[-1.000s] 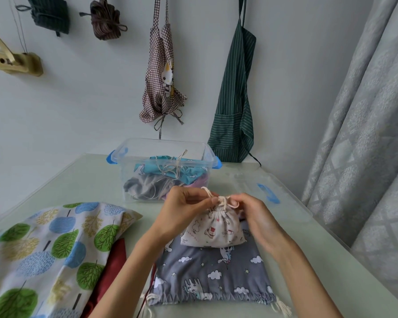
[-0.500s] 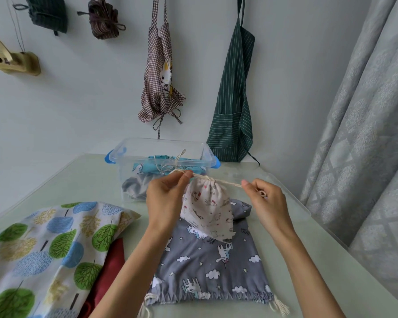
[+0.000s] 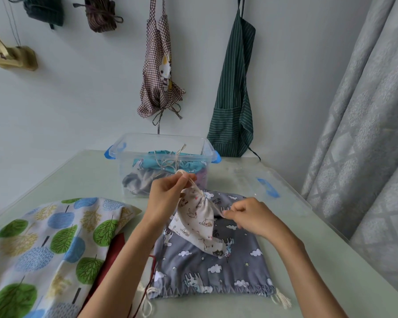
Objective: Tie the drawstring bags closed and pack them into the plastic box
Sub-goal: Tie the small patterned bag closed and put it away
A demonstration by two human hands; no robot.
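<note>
Head view, only one going: small white cat-print bag (image 3: 197,222) hanging slanted off its cord (image 3: 191,182) over the grey cloud-print bag (image 3: 207,255), mouth cinched up around 12 o'clock, bottom corner resting on the grey one toward 5. Left hand (image 3: 168,198) pinching the upper cord end, right hand (image 3: 251,216) pinching the other end out at 3 o'clock of the bag, fingers curled tight on both. Plastic box (image 3: 163,161) sitting at 12 o'clock beyond the hands, already a few bags inside, lid (image 3: 267,187) off at 2 o'clock. Risks, just guessing: thin cord slipping out of a pinch mid-loop and the mouth loosening again; pulling unevenly and getting a lopsided knot; loose end snagging the tassels on the grey bag. Versus half a second back: cord no longer stretched level between the hands, right hand dropped lower and closer in, left slightly higher, bag tipped more sideways. Tree-print bag (image 3: 44,244) at 9 o'clock not budged.
</note>
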